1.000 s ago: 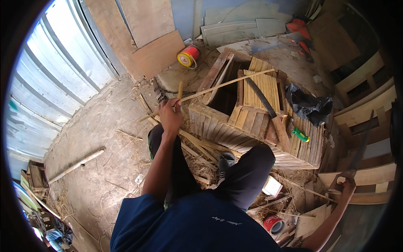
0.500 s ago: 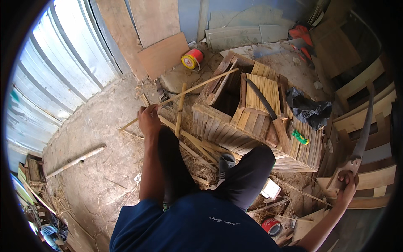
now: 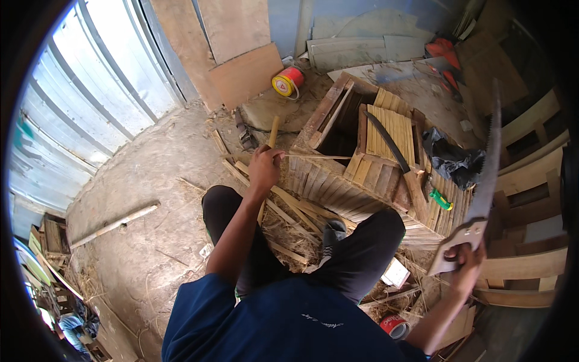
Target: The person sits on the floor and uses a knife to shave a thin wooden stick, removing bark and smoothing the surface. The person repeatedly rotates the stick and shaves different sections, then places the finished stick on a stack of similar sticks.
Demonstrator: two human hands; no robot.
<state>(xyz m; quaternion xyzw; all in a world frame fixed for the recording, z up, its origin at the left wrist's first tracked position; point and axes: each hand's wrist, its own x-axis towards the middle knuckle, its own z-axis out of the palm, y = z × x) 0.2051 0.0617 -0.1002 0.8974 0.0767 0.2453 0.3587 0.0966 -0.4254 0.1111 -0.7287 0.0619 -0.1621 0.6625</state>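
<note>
My left hand point(image 3: 265, 170) is closed on one end of a thin wooden strip point(image 3: 318, 157), which reaches right to the edge of a box-like structure of wooden slats point(image 3: 313, 181). Out to the right, my right hand point(image 3: 468, 270) grips the wooden handle of a handsaw point(image 3: 487, 172), its toothed blade pointing up and away. A curved-bladed machete point(image 3: 386, 137) with a wooden handle lies on top of the slatted structure. Beside that handle is a green cutter point(image 3: 441, 199), and a crumpled black plastic bag point(image 3: 452, 158) rests farther right.
Loose wooden strips point(image 3: 289, 208) and shavings litter the floor between my legs. A red and yellow bucket point(image 3: 287, 82) stands at the far side. Curved wooden frames point(image 3: 531, 259) line the right. A pole point(image 3: 114, 224) lies at left, and a red can point(image 3: 395, 326) sits near me.
My left hand has moved right with the strip, which has swung from a long diagonal to point toward the slatted structure. My right hand has brought the handsaw inward to the left.
</note>
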